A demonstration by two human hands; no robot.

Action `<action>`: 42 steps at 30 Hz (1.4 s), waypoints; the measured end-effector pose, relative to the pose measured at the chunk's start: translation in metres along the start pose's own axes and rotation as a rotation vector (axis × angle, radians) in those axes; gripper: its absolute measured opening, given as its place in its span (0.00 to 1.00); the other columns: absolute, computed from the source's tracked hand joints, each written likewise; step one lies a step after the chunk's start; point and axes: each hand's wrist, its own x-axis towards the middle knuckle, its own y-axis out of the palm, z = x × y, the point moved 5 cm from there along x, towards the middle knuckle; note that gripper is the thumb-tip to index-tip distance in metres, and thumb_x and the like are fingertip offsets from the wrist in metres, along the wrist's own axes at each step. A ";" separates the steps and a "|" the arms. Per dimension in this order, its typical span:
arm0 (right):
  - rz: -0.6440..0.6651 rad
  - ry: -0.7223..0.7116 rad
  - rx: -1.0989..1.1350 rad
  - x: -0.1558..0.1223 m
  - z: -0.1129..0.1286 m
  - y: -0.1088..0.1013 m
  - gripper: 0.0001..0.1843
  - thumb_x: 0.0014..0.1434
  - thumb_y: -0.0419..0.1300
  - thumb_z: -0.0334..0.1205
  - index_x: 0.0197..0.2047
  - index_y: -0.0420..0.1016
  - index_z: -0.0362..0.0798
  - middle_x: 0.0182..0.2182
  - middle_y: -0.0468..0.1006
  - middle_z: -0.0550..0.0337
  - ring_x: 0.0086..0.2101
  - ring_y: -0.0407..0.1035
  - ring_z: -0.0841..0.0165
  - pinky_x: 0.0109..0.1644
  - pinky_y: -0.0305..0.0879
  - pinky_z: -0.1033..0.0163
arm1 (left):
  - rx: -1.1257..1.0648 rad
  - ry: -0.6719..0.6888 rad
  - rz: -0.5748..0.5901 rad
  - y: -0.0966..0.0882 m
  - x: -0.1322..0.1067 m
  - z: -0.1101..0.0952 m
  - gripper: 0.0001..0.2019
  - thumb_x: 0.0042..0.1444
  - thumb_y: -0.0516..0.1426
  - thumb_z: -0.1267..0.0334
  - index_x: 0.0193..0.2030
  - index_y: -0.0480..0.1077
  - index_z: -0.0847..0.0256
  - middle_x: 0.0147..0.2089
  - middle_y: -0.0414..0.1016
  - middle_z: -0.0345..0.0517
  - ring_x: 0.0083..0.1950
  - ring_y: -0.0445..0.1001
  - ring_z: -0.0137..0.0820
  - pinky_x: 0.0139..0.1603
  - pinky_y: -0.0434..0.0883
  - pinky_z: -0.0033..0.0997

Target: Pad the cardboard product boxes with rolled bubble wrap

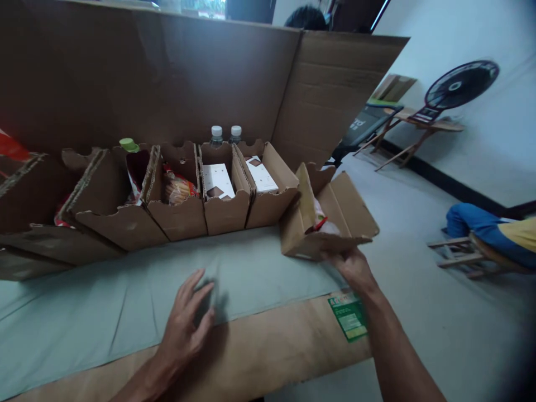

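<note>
A person's left hand (188, 318) hovers loosely open over pale green cloth (247, 273); the right hand (350, 269) touches an angled, open-topped brown cardboard box (298, 240), its grip unclear, at the right end of similar brown cardboard bins (178, 219). Behind, a tall brown cardboard panel (209, 78) partly blocks another person's head (307, 19).
</note>
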 end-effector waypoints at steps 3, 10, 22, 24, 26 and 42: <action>0.099 -0.042 0.105 0.056 0.000 0.001 0.26 0.40 0.74 0.51 0.41 0.78 0.47 0.39 0.85 0.51 0.41 0.78 0.55 0.49 0.76 0.49 | 0.086 -0.076 -0.044 -0.010 -0.016 0.023 0.16 0.67 0.55 0.64 0.60 0.72 0.53 0.69 0.68 0.56 0.70 0.69 0.49 0.63 0.75 0.57; 0.162 -0.102 0.171 0.135 0.016 0.036 0.28 0.40 0.73 0.50 0.44 0.77 0.49 0.45 0.84 0.53 0.47 0.76 0.58 0.56 0.73 0.46 | 0.208 -0.017 -0.005 -0.002 -0.033 0.021 0.18 0.64 0.56 0.66 0.59 0.73 0.49 0.70 0.69 0.51 0.71 0.67 0.50 0.60 0.78 0.58; -0.102 -0.494 -0.241 0.032 0.132 0.047 0.28 0.59 0.64 0.47 0.63 0.74 0.54 0.32 0.82 0.63 0.27 0.73 0.67 0.37 0.72 0.58 | 0.175 -0.045 -0.008 -0.003 -0.031 0.020 0.17 0.64 0.55 0.69 0.58 0.73 0.51 0.69 0.68 0.54 0.72 0.66 0.49 0.62 0.76 0.56; 0.064 -0.520 -0.364 0.034 0.157 0.078 0.31 0.58 0.64 0.45 0.65 0.71 0.54 0.29 0.81 0.64 0.25 0.72 0.67 0.33 0.69 0.60 | 0.168 -0.052 -0.014 -0.004 -0.031 0.021 0.17 0.64 0.55 0.69 0.57 0.74 0.52 0.69 0.69 0.55 0.71 0.67 0.49 0.62 0.76 0.57; 0.100 -0.506 -0.461 0.041 0.170 0.096 0.21 0.59 0.61 0.41 0.56 0.78 0.53 0.28 0.82 0.61 0.27 0.74 0.64 0.33 0.67 0.60 | 0.167 -0.046 -0.028 -0.003 -0.031 0.022 0.16 0.64 0.55 0.68 0.56 0.75 0.53 0.69 0.69 0.56 0.71 0.68 0.49 0.62 0.76 0.57; -0.207 -0.191 -0.202 -0.184 0.048 -0.083 0.11 0.49 0.64 0.58 0.39 0.80 0.83 0.31 0.82 0.53 0.31 0.78 0.41 0.28 0.73 0.37 | -0.236 -0.062 0.032 -0.011 -0.002 -0.014 0.32 0.63 0.58 0.64 0.73 0.57 0.53 0.75 0.59 0.60 0.75 0.60 0.51 0.71 0.65 0.61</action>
